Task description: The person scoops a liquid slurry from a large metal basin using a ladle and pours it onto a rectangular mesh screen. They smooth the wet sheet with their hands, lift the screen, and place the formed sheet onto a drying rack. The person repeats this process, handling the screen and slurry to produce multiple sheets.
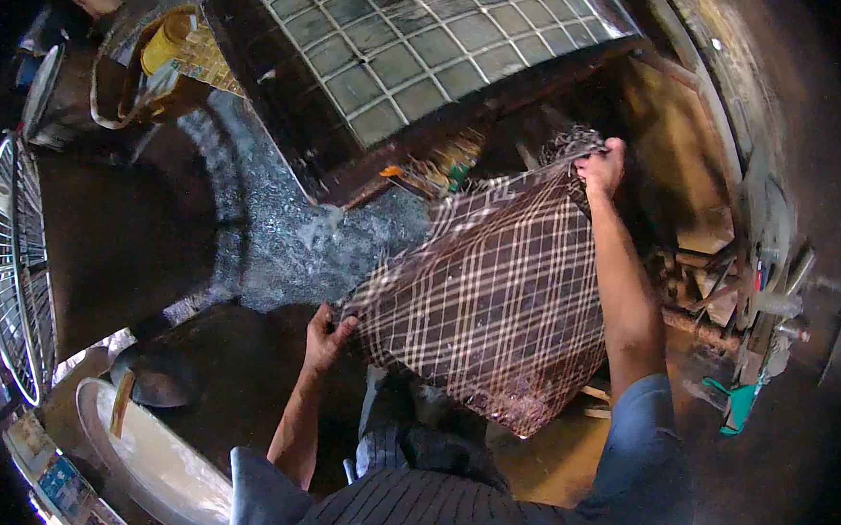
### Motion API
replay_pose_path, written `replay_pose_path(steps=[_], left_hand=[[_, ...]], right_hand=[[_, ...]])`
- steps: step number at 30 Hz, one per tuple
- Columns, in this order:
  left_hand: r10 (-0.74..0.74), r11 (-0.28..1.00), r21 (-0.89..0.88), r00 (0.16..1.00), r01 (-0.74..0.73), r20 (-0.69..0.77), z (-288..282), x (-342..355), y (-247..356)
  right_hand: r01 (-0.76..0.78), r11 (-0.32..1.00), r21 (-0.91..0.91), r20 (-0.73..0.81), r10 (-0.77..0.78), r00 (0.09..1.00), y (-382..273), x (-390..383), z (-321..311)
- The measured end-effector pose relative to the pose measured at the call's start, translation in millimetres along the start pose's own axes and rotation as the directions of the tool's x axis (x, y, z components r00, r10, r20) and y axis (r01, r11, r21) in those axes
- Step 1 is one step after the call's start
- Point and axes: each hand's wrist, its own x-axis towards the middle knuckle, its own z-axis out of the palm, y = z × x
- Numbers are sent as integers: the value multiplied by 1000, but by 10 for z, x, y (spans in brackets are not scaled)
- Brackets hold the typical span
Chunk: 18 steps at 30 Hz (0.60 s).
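Gripping dark plaid cloth (500,296), the left fingers (342,333) pinch one edge, the right fingers (612,159) its bunched, fringed corner.

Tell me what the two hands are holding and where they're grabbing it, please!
The left hand grips the left edge of a dark brown, white-checked cloth; the right hand grips its bunched upper-right end.

Rough utility space, kitchen or workshop unclear; grimy tiled worktop (394,68); worn floor (291,250); yellow bucket (160,49); wire rack (18,262)
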Motion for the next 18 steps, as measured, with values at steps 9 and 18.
replay_pose_path(steps=[9, 18], left_hand=[[470, 737, 199, 702, -646, 536, 1205, -1791, 349], [-25, 839, -37, -107, -543, 994, 3649, -3640, -43]], right_hand=[[203, 502, 841, -264, 52, 963, 1238, -363, -2214], [26, 593, 805, -274, 331, 903, 3378, -1317, -6114]])
